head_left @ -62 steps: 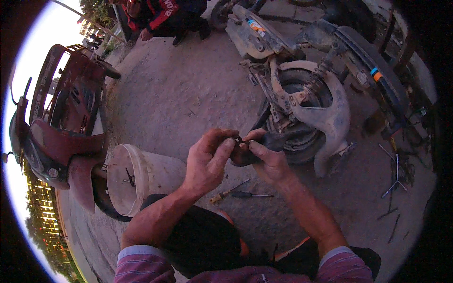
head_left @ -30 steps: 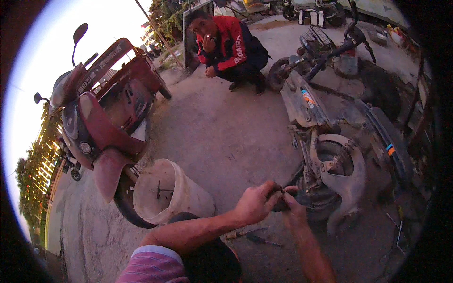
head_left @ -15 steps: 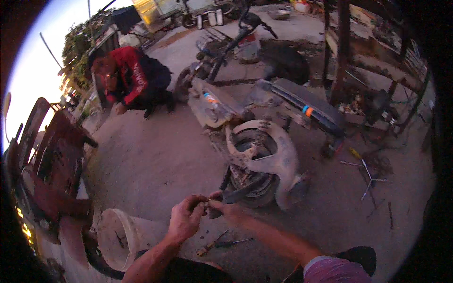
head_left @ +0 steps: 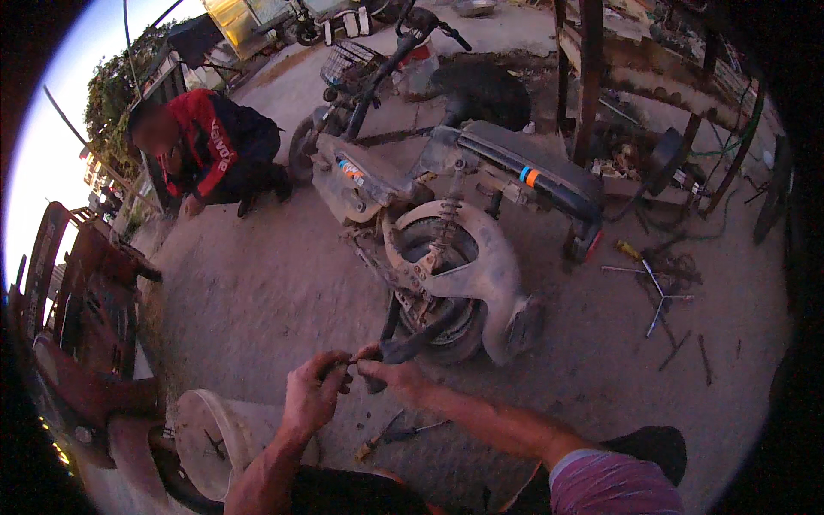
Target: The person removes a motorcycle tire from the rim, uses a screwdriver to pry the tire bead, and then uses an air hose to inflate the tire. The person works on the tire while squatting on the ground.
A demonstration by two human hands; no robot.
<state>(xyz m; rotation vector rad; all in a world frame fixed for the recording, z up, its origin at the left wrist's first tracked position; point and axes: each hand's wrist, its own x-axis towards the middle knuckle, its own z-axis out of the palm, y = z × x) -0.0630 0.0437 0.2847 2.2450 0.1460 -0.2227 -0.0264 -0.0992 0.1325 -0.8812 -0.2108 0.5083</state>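
My left hand [head_left: 313, 390] is closed in a pinch, its fingertips meeting those of my right hand. Between them is a small thin piece, too small to name. My right hand [head_left: 390, 378] is also closed, with a dark piece partly hidden under its fingers. Both hands are just in front of a dusty, partly stripped electric scooter [head_left: 356, 180], near its rear wheel [head_left: 455, 335]. A pale curved mudguard [head_left: 493, 266] arches over that wheel, and a spring shock absorber [head_left: 446, 225] rises above it.
A pale bucket [head_left: 225, 421] lies by my left forearm. Near my hands is a yellow-handled tool [head_left: 369, 446]. A three-way wrench [head_left: 661, 296] and a yellow-handled screwdriver [head_left: 629, 251] lie right. A person in red and black [head_left: 223, 142] squats beyond; reddish vehicle bodywork [head_left: 94, 300] stands left.
The view has shifted, so the scene sits further left and up. My hands stay together at the small piece, with the left fingertips slightly changed. The squatting person remains in place.
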